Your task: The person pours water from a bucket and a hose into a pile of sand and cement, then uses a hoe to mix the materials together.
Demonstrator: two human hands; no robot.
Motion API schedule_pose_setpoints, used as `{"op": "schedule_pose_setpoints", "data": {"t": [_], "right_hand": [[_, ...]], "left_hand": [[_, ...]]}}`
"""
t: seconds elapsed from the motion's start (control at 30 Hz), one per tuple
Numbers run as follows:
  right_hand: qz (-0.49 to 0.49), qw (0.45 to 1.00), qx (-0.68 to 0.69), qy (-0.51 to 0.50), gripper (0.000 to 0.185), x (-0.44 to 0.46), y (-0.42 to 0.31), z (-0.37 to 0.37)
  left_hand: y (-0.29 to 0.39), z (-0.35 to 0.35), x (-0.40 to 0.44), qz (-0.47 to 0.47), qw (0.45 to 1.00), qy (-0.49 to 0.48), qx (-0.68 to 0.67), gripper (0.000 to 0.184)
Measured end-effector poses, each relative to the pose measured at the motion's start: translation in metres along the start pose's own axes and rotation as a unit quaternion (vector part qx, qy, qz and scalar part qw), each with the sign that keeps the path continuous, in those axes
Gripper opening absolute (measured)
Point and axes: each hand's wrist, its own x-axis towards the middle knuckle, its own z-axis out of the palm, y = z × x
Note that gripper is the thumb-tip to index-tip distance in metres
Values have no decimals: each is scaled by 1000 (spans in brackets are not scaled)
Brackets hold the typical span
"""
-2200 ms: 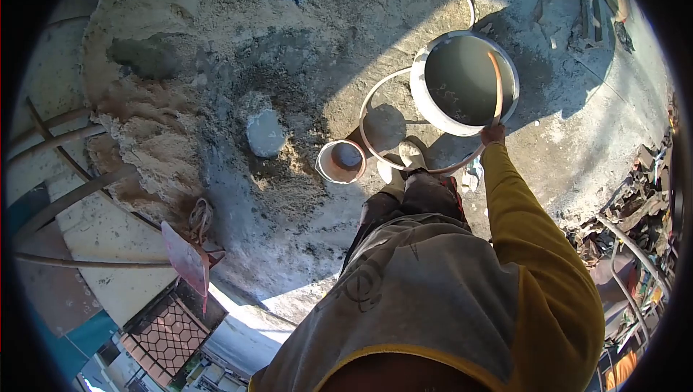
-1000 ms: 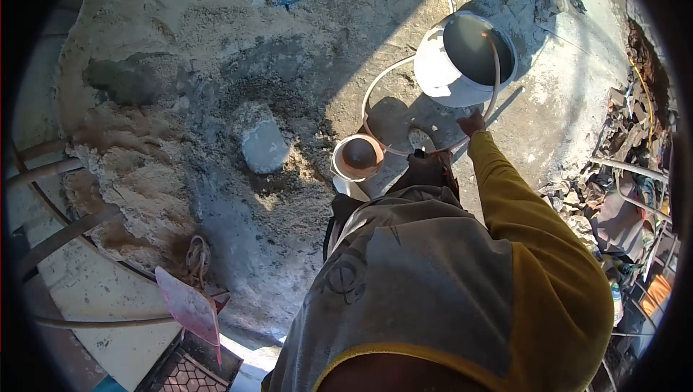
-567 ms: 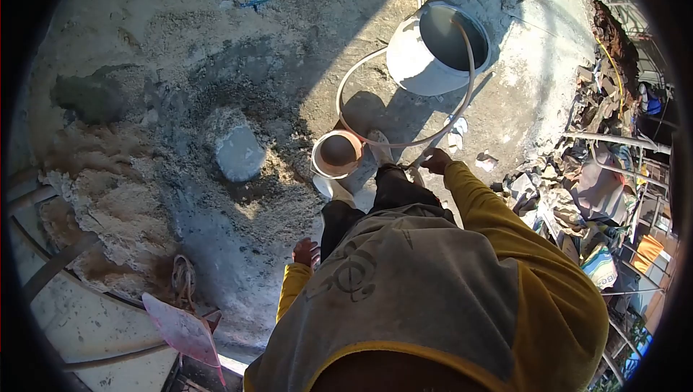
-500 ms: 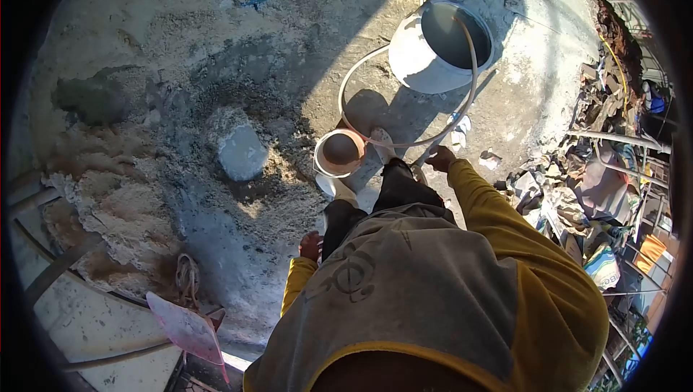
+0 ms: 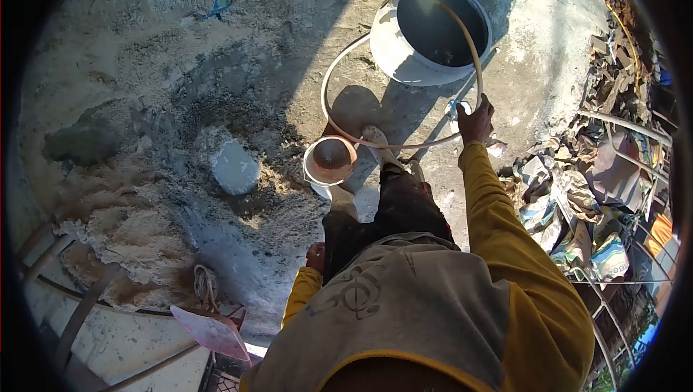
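Note:
My right hand (image 5: 476,123) is at the hose (image 5: 333,69), its fingers around the hose and the thumb out to the left. The hose curves from inside the large round grey-white container (image 5: 390,53) and loops round to the left. My left hand (image 5: 315,256) hangs beside my left thigh, its fingers mostly hidden. No object shows in it. A white-rimmed bucket (image 5: 309,166), brownish inside, stands at my feet.
A wet grey patch (image 5: 236,167) lies in a ring of loose sandy material. A heap of pale material (image 5: 130,219) is at left, above a pink shovel-like blade (image 5: 209,332). Torn sacks and scraps (image 5: 570,204) pile up at right near metal bars (image 5: 624,123).
My right hand has moved forward and right to the hose. My left hand stays by my thigh. The view has shifted a little.

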Motion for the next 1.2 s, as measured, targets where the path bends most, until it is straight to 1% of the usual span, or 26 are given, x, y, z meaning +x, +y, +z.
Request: {"op": "schedule_pose_setpoints", "data": {"t": [0.07, 0.13, 0.17, 0.2, 0.27, 0.3, 0.33, 0.4, 0.43, 0.5, 0.53, 0.6, 0.63, 0.7, 0.73, 0.8, 0.83, 0.87, 0.9, 0.93, 1.0, 1.13, 1.2], "right_hand": [[102, 995, -3, -20, 91, 55, 8, -4], [97, 990, 23, -103, 101, 109, 48, 31], [72, 990, 0, -123, 101, 119, 52, 35], [79, 989, -1, -125, 101, 123, 54, 34], [56, 991, 19, -119, 97, 120, 49, 30], [59, 991, 8, -116, 91, 111, 48, 30], [58, 991, -10, -117, 77, 106, 55, 37], [54, 981, -48, -178, 54, 99, 66, 46], [56, 981, -49, -177, 54, 103, 74, 53], [59, 976, -44, -207, 35, 112, 84, 60], [63, 975, -45, -209, 35, 115, 85, 59], [32, 983, -42, -176, 28, 125, 81, 50], [33, 985, -56, -161, 30, 131, 74, 45], [23, 991, -40, -127, 29, 145, 63, 36], [17, 992, -39, -117, 29, 155, 60, 35], [9, 994, -55, -90, 25, 176, 56, 36], [18, 994, -65, -82, 25, 181, 48, 31], [27, 994, -75, -73, 25, 186, 40, 27], [22, 992, -88, -85, 26, 193, 43, 30], [25, 992, -90, -88, 26, 197, 43, 34], [75, 988, -104, -86, 27, 199, 44, 43], [125, 983, -100, -87, 31, 203, 64, 66], [111, 986, -89, -83, 35, 201, 83, 74]], "left_hand": [[20, 3, -1, -28, 999, 5, 17, 27], [29, 8, -3, -39, 999, 12, 22, 28], [30, 9, -4, -41, 999, 10, 33, 29], [33, 11, -4, -40, 998, 6, 43, 29], [38, 12, -4, -46, 998, -4, 52, 30], [43, 14, -2, -51, 997, -10, 54, 32], [46, 16, 2, -50, 997, -12, 56, 32], [52, 18, 9, -44, 997, -19, 63, 33], [57, 20, 12, -44, 997, -21, 63, 33], [64, 22, 18, -20, 996, -35, 85, 33], [64, 23, 20, -23, 995, -38, 88, 33], [65, 26, 24, -40, 994, -32, 100, 33], [66, 25, 25, -41, 993, -33, 102, 33], [67, 16, 22, -31, 991, -72, 109, 33], [54, 13, 23, -35, 991, -71, 111, 33], [26, 10, 32, -25, 993, -39, 112, 30], [16, 9, 35, -29, 992, -41, 115, 30], [5, 8, 38, -27, 995, -43, 86, 29], [-1, 6, 39, -25, 997, -45, 58, 28], [9, 6, 32, -29, 997, -46, 60, 28], [64, 12, 12, -13, 989, -42, 144, 29], [69, 17, 2, -26, 991, -35, 129, 28], [75, 18, -1, -68, 993, -24, 96, 27]]}}
